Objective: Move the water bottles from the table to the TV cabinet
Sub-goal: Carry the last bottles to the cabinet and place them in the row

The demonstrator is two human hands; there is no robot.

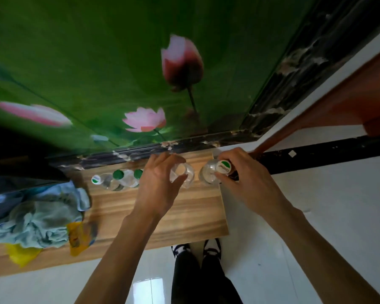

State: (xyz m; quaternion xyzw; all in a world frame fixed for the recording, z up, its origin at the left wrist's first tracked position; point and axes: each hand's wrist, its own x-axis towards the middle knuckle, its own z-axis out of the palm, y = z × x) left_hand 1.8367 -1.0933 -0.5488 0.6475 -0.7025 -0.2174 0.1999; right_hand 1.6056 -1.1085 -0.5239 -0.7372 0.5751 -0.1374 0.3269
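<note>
I look down on the wooden TV cabinet [184,218]. My left hand [160,183] is closed around a clear water bottle [185,175] standing near the cabinet's back edge; its cap is hidden by my fingers. My right hand [241,178] grips a second clear bottle with a green-and-white cap [208,175] at the cabinet's right end. Three more clear bottles with green caps [119,179] stand in a row to the left of my left hand, close to the wall.
A crumpled light-blue cloth [37,213] and yellow packets [78,234] lie on the cabinet's left part. A green lotus mural [119,62] with dark marble trim rises behind. White tiled floor [294,205], a brown door frame [338,102] and my legs [198,270] are at the right and below.
</note>
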